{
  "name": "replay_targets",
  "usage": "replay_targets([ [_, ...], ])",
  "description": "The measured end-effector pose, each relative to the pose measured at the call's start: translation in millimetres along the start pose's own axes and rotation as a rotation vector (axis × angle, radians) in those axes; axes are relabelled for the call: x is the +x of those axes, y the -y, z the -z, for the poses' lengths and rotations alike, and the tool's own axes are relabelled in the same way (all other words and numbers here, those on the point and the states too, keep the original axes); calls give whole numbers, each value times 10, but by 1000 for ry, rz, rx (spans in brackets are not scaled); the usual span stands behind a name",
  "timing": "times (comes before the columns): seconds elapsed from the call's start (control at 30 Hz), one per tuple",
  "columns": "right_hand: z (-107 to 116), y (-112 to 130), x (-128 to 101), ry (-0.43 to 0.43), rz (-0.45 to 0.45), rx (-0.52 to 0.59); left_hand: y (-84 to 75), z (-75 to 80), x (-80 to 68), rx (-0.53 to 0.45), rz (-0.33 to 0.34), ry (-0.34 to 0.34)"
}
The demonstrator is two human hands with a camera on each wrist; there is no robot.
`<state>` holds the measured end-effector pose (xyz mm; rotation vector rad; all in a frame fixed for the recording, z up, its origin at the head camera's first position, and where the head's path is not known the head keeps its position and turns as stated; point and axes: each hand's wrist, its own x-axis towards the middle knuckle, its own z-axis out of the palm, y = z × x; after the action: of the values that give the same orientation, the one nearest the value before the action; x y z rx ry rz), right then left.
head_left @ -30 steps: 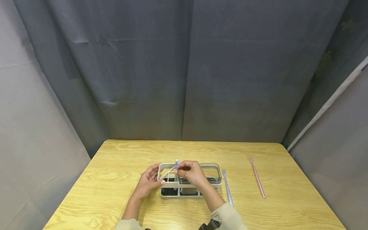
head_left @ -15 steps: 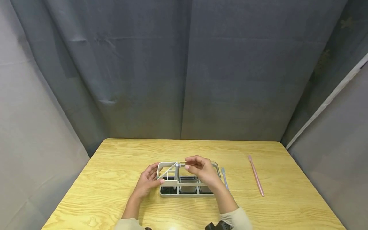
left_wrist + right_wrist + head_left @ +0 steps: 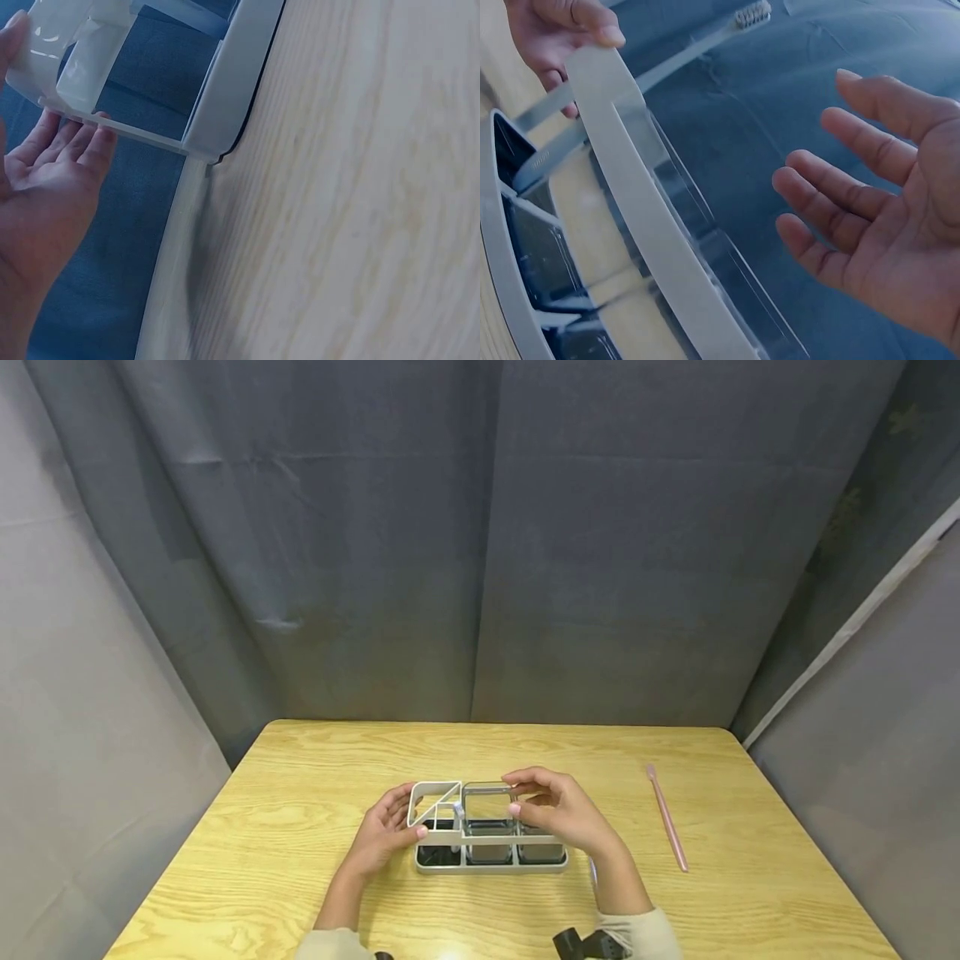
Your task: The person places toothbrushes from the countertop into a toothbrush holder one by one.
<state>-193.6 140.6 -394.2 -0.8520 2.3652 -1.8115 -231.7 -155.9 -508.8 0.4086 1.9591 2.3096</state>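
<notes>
The right hand (image 3: 558, 814) has let go of the grey toothbrush (image 3: 455, 814); that toothbrush now stands in the holder (image 3: 487, 842), just left of its open, empty fingers; the left hand (image 3: 386, 831) pinches the holder's left end; the put-in step looks done.

Wooden table (image 3: 300, 777) stood under grey curtain backdrop (image 3: 480, 543). Pink toothbrush (image 3: 666, 817) lay on table at right, well apart from centre, pointing near to far, bristle end at far end.
</notes>
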Motion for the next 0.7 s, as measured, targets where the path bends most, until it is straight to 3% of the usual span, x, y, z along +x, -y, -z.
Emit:
replay_targets([
  [0.1,40,-5,-35,-22,7,-11,-2,0,4,-2,5,4],
  [0.37,171,-294,-87,-54,40,10,27,8,6,-2,-7,-5],
  [0.7,302,-418,-275,-111,39,24,38,-17,-29,-35,-6,5],
])
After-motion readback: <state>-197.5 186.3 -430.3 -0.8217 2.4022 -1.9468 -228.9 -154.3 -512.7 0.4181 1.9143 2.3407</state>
